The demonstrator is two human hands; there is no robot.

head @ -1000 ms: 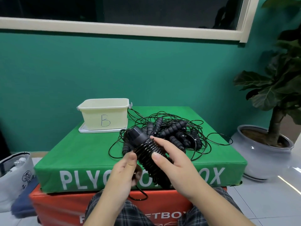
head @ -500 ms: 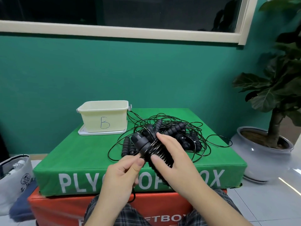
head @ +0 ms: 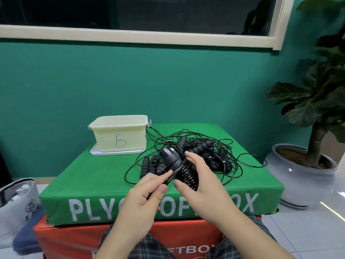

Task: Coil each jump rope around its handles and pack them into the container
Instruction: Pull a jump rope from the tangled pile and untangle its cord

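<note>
Raised since 1 s ago, right hand grasps coiled handles; left hand pinches cord; container at 11 o'clock.

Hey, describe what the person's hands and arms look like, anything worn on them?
Both the left hand and the right hand are bare: no gloves, rings, watch or bands show. The forearms are uncovered too, with no sleeves in view. Plaid trousers in dark checks show below, at the lap.
</note>
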